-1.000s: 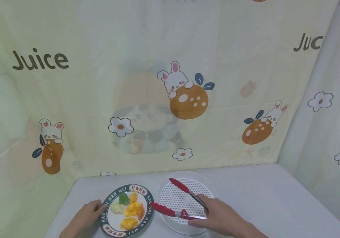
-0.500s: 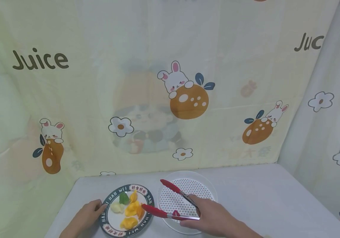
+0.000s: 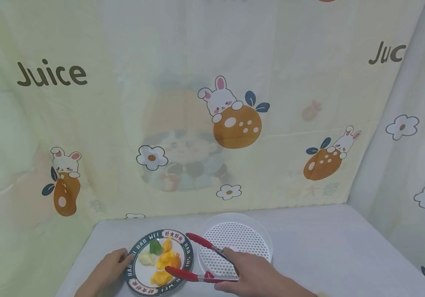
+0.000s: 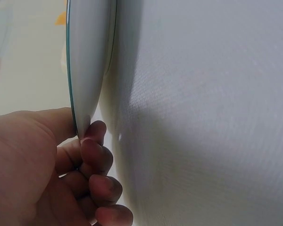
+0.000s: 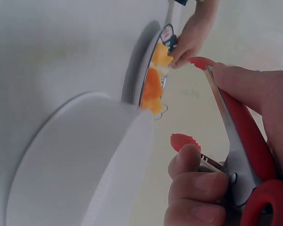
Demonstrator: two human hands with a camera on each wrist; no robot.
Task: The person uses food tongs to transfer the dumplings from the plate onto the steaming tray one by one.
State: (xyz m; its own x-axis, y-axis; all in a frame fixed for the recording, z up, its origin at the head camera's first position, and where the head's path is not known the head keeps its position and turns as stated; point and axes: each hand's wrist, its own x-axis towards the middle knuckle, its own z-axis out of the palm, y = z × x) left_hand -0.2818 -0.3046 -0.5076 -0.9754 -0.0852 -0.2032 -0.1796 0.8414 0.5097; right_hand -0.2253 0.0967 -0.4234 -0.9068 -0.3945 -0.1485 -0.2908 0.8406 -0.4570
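Note:
My left hand (image 3: 106, 268) pinches the left rim of a round plate (image 3: 133, 277), thumb above and curled fingers beneath; in the left wrist view the plate (image 4: 87, 56) appears edge-on. On it lie several dumpling-shaped pieces: a green one (image 3: 155, 247), a whitish one (image 3: 147, 259), yellow ones (image 3: 161, 277) and an orange one (image 3: 177, 260). My right hand (image 3: 255, 272) grips red-tipped metal tongs (image 3: 199, 241), thumb on one arm and fingers round the other. The tongs' tips are spread with nothing between them; in the head view they overlap the plate's right side.
Right of the plate stands a round white basket (image 3: 247, 239) with a perforated floor, partly behind the tongs and right hand. Its tall side wall (image 5: 75, 155) shows in the right wrist view. A printed curtain (image 3: 182, 123) hangs behind the white table (image 3: 316, 247).
My right hand has carried the spread tongs leftward, from over the basket to the plate's right side. The left hand, plate and basket have stayed in place.

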